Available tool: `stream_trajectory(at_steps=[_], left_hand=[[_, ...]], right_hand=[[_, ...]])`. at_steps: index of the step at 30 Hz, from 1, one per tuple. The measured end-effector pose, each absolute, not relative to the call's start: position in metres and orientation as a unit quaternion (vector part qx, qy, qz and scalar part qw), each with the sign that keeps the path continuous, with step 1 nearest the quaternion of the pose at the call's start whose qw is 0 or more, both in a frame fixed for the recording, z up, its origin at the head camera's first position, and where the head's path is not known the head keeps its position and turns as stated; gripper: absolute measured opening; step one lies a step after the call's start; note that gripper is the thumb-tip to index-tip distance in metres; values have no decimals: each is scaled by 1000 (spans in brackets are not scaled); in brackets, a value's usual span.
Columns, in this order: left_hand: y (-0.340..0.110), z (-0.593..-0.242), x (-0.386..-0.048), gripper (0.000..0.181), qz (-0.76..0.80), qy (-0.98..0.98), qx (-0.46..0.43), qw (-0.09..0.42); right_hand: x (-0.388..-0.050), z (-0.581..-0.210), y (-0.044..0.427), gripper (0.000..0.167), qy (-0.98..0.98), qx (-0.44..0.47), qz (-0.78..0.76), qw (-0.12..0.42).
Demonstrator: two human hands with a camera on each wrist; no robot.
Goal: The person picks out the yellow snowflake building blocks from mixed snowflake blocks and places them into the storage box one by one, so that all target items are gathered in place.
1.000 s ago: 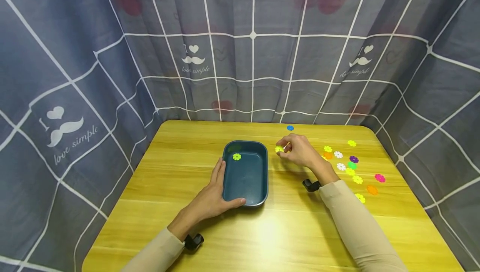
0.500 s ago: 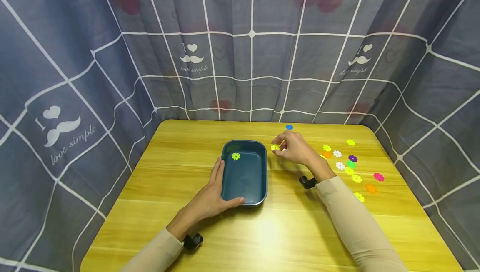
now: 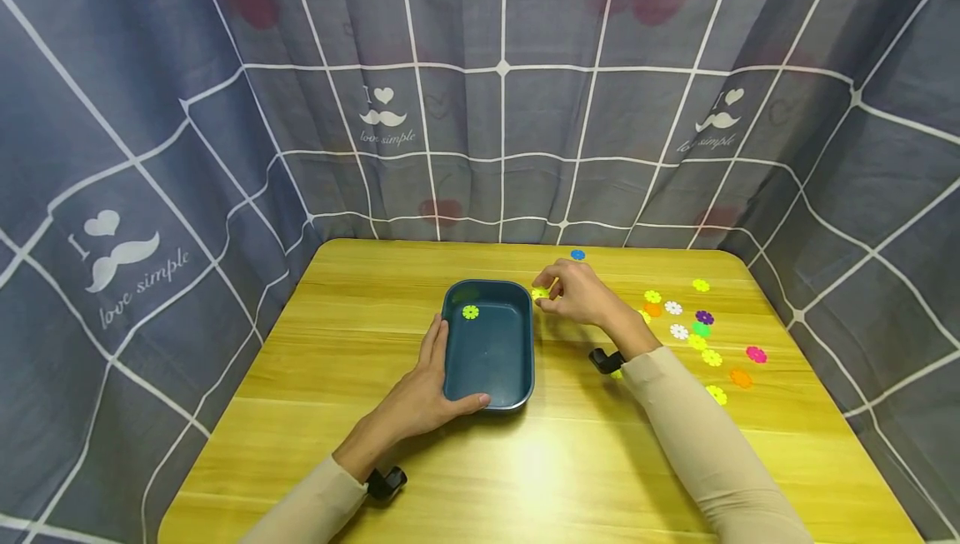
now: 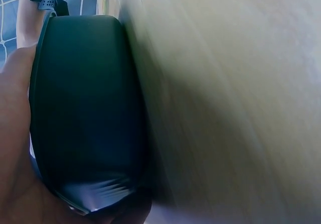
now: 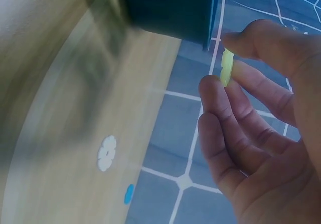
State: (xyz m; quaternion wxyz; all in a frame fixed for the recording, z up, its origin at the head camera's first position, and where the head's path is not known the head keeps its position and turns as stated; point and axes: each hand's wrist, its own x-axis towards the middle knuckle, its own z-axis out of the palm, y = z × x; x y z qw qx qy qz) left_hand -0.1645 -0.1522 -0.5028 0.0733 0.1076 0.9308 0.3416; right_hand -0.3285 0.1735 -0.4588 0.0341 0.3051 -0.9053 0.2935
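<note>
My right hand (image 3: 581, 292) pinches a yellow flower-shaped disc (image 5: 226, 68) between thumb and fingertips, just right of the tray's far right corner. The disc stands edge-on in the right wrist view. The dark blue-green tray (image 3: 489, 373) rests on the table. My left hand (image 3: 423, 386) lies along the tray's left wall with straight fingers, its thumb over the near rim. One yellow-green flower-shaped disc (image 3: 470, 311) lies inside the tray towards the far left. In the left wrist view the tray's outer wall (image 4: 85, 93) fills much of the left half.
Several loose flower-shaped discs lie on the wooden table's right side, among them a purple one (image 3: 704, 317) and a pink one (image 3: 757, 354). A blue disc (image 3: 577, 254) sits near the far edge. A white disc (image 5: 107, 153) shows in the right wrist view. Grey curtain (image 3: 465, 111) surrounds the table.
My right hand has moved a little left towards the tray with the yellow disc. A yellow disc has come into sight beside the right wrist. My left hand and the tray stay put.
</note>
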Motion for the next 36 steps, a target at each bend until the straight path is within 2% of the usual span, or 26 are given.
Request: stream_trajectory(at_steps=[36], left_hand=[[-150, -505, -165, 146, 328, 936, 106, 73]], right_hand=[[-336, -442, 134, 28, -904, 339, 261, 0]])
